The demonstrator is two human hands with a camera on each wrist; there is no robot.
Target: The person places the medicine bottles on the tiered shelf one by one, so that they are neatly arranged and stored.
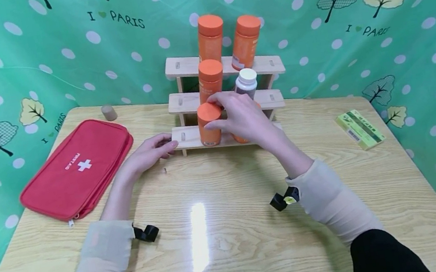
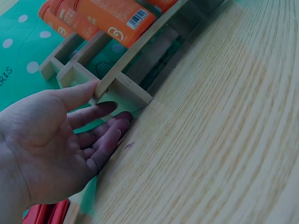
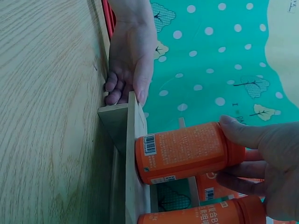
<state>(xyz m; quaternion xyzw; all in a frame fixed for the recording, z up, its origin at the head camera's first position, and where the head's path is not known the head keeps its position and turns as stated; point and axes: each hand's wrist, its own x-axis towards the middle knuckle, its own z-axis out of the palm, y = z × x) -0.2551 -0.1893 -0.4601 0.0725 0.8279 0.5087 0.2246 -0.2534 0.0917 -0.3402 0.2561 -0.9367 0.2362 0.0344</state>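
A three-tier wooden rack (image 1: 179,69) stands near the back of the table. Fingers and thumb of my right hand (image 1: 245,118) hold an orange bottle (image 1: 210,133) by its cap; its base is on the front tier. The right wrist view shows the bottle's barcode label (image 3: 149,144). Beside it, another orange bottle (image 3: 205,214) is mostly hidden behind the hand in the head view. My left hand (image 1: 149,154) grips the front tier's left end, thumb on top of the board (image 2: 133,49), fingers below and beside it.
Higher tiers carry orange bottles (image 1: 248,40) and a white-capped bottle (image 1: 246,84). A red first-aid pouch (image 1: 79,168) lies at left, a small grey cylinder (image 1: 109,112) behind it. At right lies a green-yellow box (image 1: 360,129). Patterned green cloth (image 1: 181,0) hangs behind.
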